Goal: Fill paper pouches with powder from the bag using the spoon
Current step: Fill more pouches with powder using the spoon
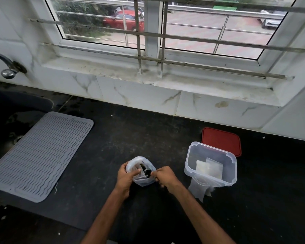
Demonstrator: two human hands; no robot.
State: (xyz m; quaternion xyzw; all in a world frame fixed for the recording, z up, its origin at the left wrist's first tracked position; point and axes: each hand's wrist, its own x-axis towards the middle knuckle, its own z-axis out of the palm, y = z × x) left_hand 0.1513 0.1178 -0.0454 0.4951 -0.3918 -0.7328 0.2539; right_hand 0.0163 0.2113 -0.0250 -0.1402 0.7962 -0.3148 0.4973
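Note:
A small clear plastic bag [142,181] holding dark powder stands on the black counter near its front. My left hand [125,178] grips the bag's left side and pinches a thin paper pouch [138,174] at its open mouth. My right hand [163,176] holds a metal spoon [147,171] whose bowl sits inside the bag's mouth, over the powder. The spoon's handle is hidden in my fingers.
A clear plastic container [212,163] with pale pouches inside stands to the right, its red lid [221,140] behind it. More paper pouches [200,188] lie under its front. A grey ribbed mat [37,155] lies left, beside a dark sink [5,124] and tap [7,67].

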